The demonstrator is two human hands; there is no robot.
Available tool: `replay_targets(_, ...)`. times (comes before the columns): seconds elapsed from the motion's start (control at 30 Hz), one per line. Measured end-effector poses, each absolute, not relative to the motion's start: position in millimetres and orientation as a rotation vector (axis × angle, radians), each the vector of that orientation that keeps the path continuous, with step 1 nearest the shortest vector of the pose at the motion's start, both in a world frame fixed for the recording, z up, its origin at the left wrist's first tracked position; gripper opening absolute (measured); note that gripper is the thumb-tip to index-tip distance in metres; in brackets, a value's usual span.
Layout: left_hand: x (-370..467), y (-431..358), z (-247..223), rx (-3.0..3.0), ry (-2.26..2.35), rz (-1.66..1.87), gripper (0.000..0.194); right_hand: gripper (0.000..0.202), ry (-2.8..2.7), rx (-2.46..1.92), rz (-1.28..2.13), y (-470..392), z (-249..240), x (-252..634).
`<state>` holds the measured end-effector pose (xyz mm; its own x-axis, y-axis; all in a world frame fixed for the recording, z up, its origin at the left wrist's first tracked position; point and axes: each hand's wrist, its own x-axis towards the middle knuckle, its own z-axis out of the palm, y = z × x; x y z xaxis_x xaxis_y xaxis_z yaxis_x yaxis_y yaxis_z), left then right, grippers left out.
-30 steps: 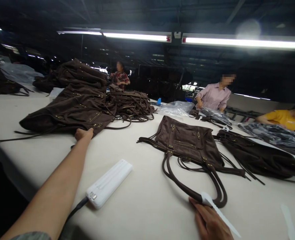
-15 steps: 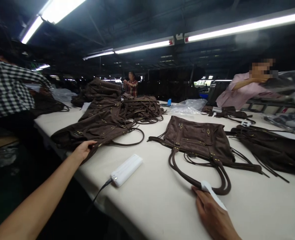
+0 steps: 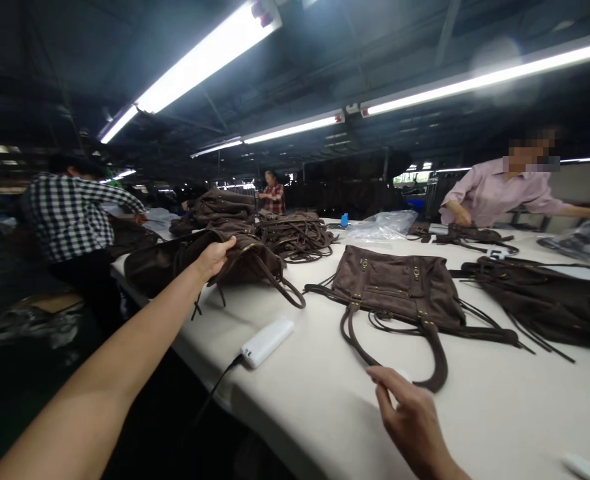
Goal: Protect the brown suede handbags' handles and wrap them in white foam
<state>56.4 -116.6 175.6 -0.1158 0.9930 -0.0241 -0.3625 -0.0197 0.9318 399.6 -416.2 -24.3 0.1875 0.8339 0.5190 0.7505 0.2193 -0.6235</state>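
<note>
My left hand (image 3: 218, 259) grips the upper edge of a dark brown handbag (image 3: 255, 270) at the left of the table, with thumb on top. That edge is raised, and a handle loop hangs from it. My right hand (image 3: 412, 413) has its curled fingers at the handle (image 3: 437, 357) of another brown handbag (image 3: 392, 280), which lies flat with buckles and zip showing. A sliver of white shows behind the right hand, mostly hidden by it. Between the hands lies a white power bank (image 3: 269, 342) with a black cable.
More brown bags are piled at the back (image 3: 219, 207), beside tangled straps (image 3: 297, 237). Another dark bag (image 3: 545, 300) lies right. Clear plastic (image 3: 382, 225) lies behind. A person in a checked shirt (image 3: 75, 213) stands left, one in pink (image 3: 489, 193) right, another farther back.
My left hand has moved up and away, lifting the left bag's edge. My right hand has shifted slightly left and up along the handle, and the white piece there is now mostly covered.
</note>
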Motion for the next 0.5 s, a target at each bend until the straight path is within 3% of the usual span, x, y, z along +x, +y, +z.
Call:
replay_targets(0.17,92.5,-124.6,209.3,1.067,0.880,1.583,0.020,0.028,-1.180,-1.144,1.011,-359.5,18.8,320.2)
replay_targets(0.23,104.6,-128.7,220.0,1.131,0.837,1.625,0.020,0.038,-1.059,-0.991,1.303,-329.8,33.3,290.1)
replay_targets(0.5,129.5,-167.5,274.0,1.264,0.694,1.778,0.015,0.093,-0.972,-0.738,1.519,-271.2,88.7,258.7)
